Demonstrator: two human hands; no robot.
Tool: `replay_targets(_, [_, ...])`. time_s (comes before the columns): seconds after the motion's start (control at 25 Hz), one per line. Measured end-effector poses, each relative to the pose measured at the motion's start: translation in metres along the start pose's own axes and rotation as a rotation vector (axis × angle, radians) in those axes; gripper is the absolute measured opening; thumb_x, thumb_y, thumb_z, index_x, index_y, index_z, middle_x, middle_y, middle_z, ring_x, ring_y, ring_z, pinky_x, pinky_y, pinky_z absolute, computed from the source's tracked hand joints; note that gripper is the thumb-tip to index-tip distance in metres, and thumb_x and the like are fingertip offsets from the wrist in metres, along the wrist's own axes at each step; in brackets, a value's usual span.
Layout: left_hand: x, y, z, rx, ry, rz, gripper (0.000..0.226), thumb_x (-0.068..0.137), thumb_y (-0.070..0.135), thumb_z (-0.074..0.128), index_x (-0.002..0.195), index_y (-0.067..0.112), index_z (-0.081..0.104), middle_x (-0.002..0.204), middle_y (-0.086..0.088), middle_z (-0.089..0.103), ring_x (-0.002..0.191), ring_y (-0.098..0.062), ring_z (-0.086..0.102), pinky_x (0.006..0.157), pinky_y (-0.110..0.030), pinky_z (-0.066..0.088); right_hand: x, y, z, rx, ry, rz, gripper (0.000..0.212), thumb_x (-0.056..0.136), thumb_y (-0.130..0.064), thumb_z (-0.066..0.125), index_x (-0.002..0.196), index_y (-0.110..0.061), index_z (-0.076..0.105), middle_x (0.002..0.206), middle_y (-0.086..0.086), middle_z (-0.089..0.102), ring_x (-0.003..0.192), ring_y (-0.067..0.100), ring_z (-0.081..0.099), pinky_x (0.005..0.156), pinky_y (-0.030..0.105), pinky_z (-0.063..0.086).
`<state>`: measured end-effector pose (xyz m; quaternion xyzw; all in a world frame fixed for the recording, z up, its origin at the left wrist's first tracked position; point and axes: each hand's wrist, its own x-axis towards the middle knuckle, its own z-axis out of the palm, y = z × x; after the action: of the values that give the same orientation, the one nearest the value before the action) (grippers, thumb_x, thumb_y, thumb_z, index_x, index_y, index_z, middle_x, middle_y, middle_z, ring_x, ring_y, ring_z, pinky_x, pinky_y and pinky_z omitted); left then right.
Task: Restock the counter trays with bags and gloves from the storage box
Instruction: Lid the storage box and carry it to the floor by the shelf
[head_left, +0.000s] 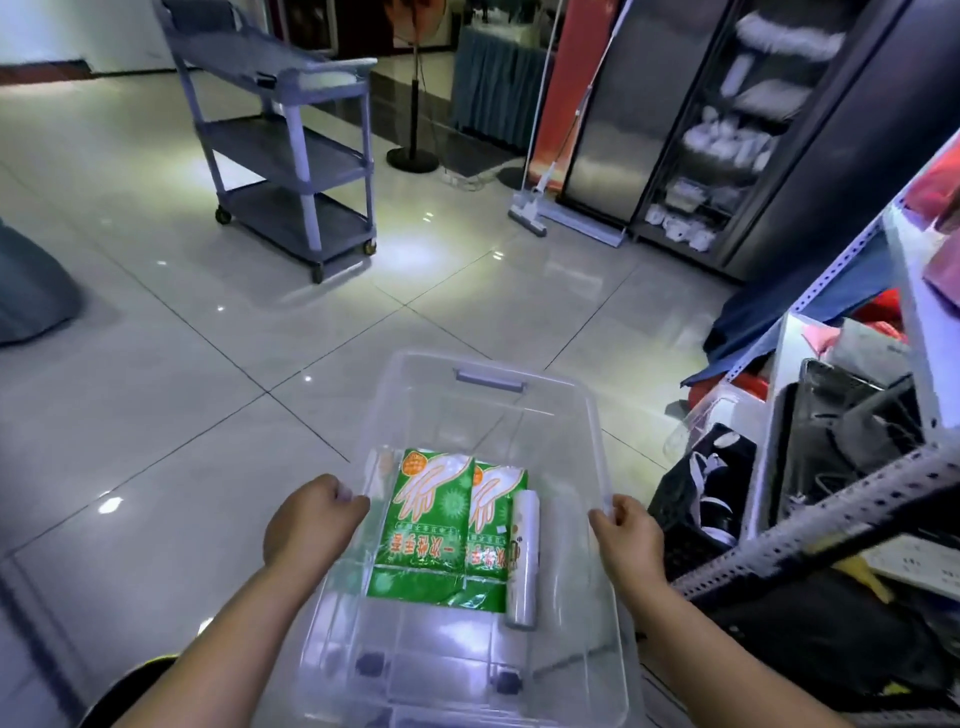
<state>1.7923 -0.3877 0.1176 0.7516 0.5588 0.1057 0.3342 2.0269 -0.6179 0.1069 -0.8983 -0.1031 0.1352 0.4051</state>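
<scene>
I hold a clear plastic storage box (415, 395) in front of me, above the tiled floor. My left hand (306, 519) grips its left rim and my right hand (628, 530) grips its right rim. Inside lie two green packs of disposable gloves (436, 514) side by side, and a white roll of plastic bags (523, 556) to their right. The box has a grey handle (491, 379) at its far end and small wheels underneath. No counter trays are in view.
A grey three-tier cart (291, 156) stands ahead on the left. A mop (530, 213) and glass-door cabinets (727, 130) are at the back right. A metal shelf rack (810, 525) full of clutter and a black basket (696, 499) crowd my right side.
</scene>
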Motion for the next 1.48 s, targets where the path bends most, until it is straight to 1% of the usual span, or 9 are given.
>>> replay_targets(0.24, [0.146,0.069,-0.013,0.016,0.002,0.089,0.020,0.070,0.029,0.061,0.061,0.014,0.052,0.058,0.001,0.058,0.057,-0.019,0.054,0.050,-0.023,0.032,0.095,-0.069,0.044,0.075,0.080,0.105,0.030,0.083,-0.014,0.057,0.112,-0.006,0.061,0.084,0.011,0.065,0.067,0.019,0.055,0.059,0.027,0.041])
replay_targets(0.4, [0.228,0.125,0.016,0.034,-0.044,0.125,0.021,0.071,0.031,0.062,0.062,0.015,0.052,0.059,0.003,0.058,0.061,-0.025,0.056,0.052,-0.025,0.034,0.182,-0.089,0.055,0.088,0.128,0.131,0.027,0.083,-0.014,0.059,0.108,-0.007,0.062,0.079,0.009,0.066,0.073,0.026,0.059,0.069,0.032,0.046])
replay_targets(0.52, [0.289,0.177,0.045,0.052,-0.045,0.153,0.023,0.072,0.031,0.062,0.060,0.015,0.051,0.056,0.002,0.057,0.058,-0.023,0.055,0.050,-0.024,0.033,0.261,-0.099,0.062,0.124,0.142,0.134,0.025,0.082,-0.012,0.059,0.106,-0.006,0.063,0.071,0.005,0.060,0.067,0.023,0.055,0.063,0.029,0.041])
replay_targets(0.64, [0.351,0.232,0.070,0.074,-0.048,0.171,0.024,0.073,0.031,0.062,0.059,0.015,0.050,0.056,0.001,0.057,0.057,-0.022,0.055,0.050,-0.024,0.034,0.342,-0.113,0.066,0.144,0.134,0.136,0.028,0.083,-0.009,0.059,0.110,-0.004,0.062,0.072,0.011,0.061,0.066,0.023,0.052,0.064,0.028,0.037])
replay_targets(0.8, [0.424,0.314,0.105,0.099,-0.060,0.202,0.022,0.074,0.033,0.063,0.062,0.019,0.051,0.064,0.002,0.063,0.065,-0.025,0.057,0.054,-0.026,0.035,0.445,-0.135,0.056,0.171,0.140,0.156,0.027,0.082,-0.007,0.058,0.108,-0.003,0.061,0.060,-0.002,0.050,0.058,0.019,0.047,0.062,0.029,0.038])
replay_targets(0.92, [0.464,0.366,0.131,0.108,-0.099,0.234,0.021,0.075,0.032,0.063,0.062,0.021,0.050,0.069,0.001,0.062,0.068,-0.025,0.056,0.060,-0.028,0.037,0.504,-0.142,0.042,0.164,0.177,0.180,0.020,0.081,-0.008,0.058,0.100,-0.004,0.063,0.057,-0.002,0.047,0.054,0.018,0.044,0.055,0.028,0.038])
replay_targets(1.08, [0.534,0.442,0.193,0.143,-0.180,0.328,0.014,0.076,0.031,0.062,0.069,0.021,0.055,0.074,-0.002,0.062,0.070,-0.026,0.057,0.059,-0.028,0.035,0.587,-0.135,0.026,0.156,0.238,0.259,0.026,0.083,-0.010,0.059,0.109,-0.005,0.061,0.060,-0.002,0.049,0.055,0.013,0.046,0.054,0.025,0.037])
replay_targets(1.2, [0.588,0.500,0.252,0.186,-0.272,0.414,0.016,0.076,0.033,0.061,0.073,0.018,0.059,0.079,-0.005,0.065,0.071,-0.026,0.057,0.061,-0.028,0.036,0.645,-0.123,0.017,0.117,0.302,0.341,0.030,0.084,-0.010,0.059,0.113,-0.002,0.060,0.066,0.003,0.053,0.062,0.019,0.050,0.062,0.027,0.036])
replay_targets(1.48, [0.681,0.632,0.376,0.326,-0.512,0.621,0.017,0.078,0.035,0.059,0.076,0.018,0.059,0.079,-0.007,0.067,0.076,-0.028,0.062,0.064,-0.027,0.041,0.751,-0.098,-0.006,0.168,0.365,0.640,0.039,0.085,-0.017,0.063,0.120,-0.005,0.055,0.084,0.011,0.061,0.080,0.030,0.061,0.078,0.037,0.049])
